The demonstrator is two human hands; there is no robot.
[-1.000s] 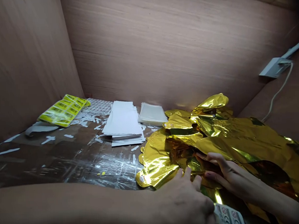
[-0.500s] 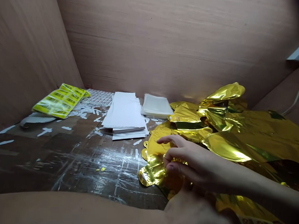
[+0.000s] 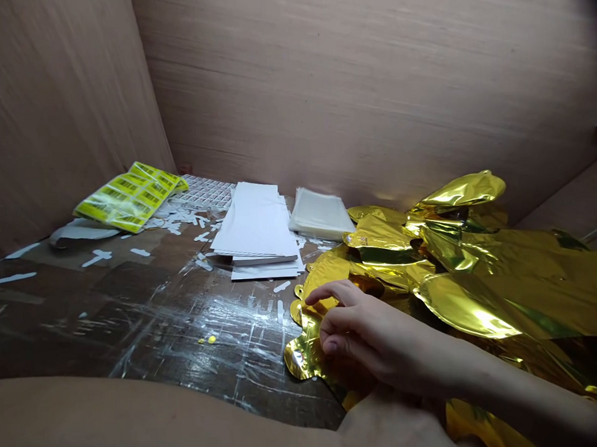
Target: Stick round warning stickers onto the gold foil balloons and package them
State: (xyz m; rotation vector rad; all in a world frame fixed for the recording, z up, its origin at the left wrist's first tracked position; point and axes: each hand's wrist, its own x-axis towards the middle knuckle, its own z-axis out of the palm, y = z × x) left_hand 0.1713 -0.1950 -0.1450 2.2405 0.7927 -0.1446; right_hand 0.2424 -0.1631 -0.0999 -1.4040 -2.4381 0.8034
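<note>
Gold foil pieces (image 3: 520,258) lie crumpled in a pile over the right side of the table. My right hand (image 3: 356,327) is over the pile's left edge, its index finger stretched and bent, the other fingers curled, with nothing visible between them. Below it, at the bottom edge, my left hand (image 3: 393,422) reaches in from the left with its forearm across the front; its fingers are hidden beneath my right hand and out of frame. A flat foil piece with a scalloped edge (image 3: 326,272) lies under my right hand.
White cards (image 3: 253,219) are stacked at the middle back, beside clear plastic sleeves (image 3: 318,212). Yellow barcode label sheets (image 3: 129,195) and a printed sticker sheet (image 3: 204,190) lie at the back left. White paper scraps (image 3: 178,220) are scattered on the brown taped table (image 3: 148,318). Wooden walls enclose it.
The view has shifted slightly, so the table items appear a little further right. My right hand has moved slightly left relative to the foil, its fingers a bit more curled.
</note>
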